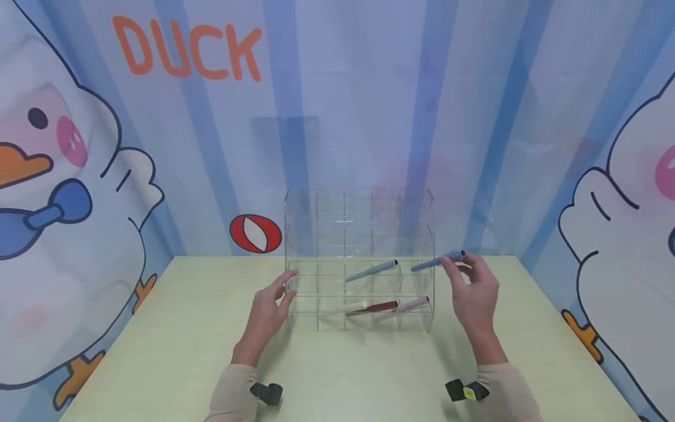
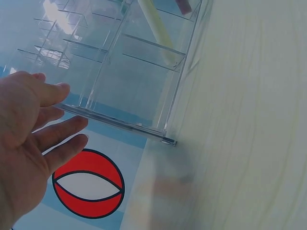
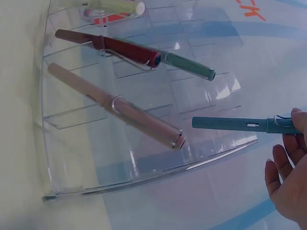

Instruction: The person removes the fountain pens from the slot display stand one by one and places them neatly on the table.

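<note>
One pen (image 1: 437, 261) pinched at its cap end by right hand (image 1: 474, 293); light, stiff, slick | left hand (image 1: 269, 310) spread against rack (image 1: 295, 234); brittle

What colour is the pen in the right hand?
Blue-grey, leaning teal. The pen pinched by the right hand shows best in the right wrist view.

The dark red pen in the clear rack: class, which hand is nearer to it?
Right. The right hand holds a blue pen beside the rack's right end; the left hand rests at the left end, farther from the dark red pen.
</note>
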A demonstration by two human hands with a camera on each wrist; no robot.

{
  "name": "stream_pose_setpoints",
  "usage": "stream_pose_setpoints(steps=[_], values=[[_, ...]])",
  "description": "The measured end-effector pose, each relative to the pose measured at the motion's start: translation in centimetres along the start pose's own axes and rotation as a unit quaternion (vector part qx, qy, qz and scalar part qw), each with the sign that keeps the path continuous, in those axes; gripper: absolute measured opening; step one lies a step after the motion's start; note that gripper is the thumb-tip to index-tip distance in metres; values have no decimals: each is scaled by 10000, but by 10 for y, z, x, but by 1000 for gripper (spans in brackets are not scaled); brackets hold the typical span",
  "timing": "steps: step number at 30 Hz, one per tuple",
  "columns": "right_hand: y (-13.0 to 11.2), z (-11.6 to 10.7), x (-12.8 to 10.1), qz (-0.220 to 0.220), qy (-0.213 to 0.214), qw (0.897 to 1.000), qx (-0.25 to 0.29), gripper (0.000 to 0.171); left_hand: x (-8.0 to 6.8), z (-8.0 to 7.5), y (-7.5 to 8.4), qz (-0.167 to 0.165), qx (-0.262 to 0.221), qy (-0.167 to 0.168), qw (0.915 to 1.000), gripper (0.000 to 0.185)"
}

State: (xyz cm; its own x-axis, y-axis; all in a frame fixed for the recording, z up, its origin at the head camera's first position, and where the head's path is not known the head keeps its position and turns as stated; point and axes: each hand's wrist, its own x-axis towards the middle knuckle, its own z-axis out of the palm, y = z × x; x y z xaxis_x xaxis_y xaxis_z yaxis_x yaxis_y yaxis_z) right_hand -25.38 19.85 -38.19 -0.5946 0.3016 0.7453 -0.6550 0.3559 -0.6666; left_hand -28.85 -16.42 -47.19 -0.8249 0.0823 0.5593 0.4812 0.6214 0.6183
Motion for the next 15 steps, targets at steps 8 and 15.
stream_pose_setpoints(steps=[8,15], values=[[-15,-1,2,-221,-106,9985,487,17,1,-1,1,-31,-16,-36,10000,46],[-26,-2,1,-426,-109,9967,689,18,0,-1,1,-74,-51,-43,10000,47]])
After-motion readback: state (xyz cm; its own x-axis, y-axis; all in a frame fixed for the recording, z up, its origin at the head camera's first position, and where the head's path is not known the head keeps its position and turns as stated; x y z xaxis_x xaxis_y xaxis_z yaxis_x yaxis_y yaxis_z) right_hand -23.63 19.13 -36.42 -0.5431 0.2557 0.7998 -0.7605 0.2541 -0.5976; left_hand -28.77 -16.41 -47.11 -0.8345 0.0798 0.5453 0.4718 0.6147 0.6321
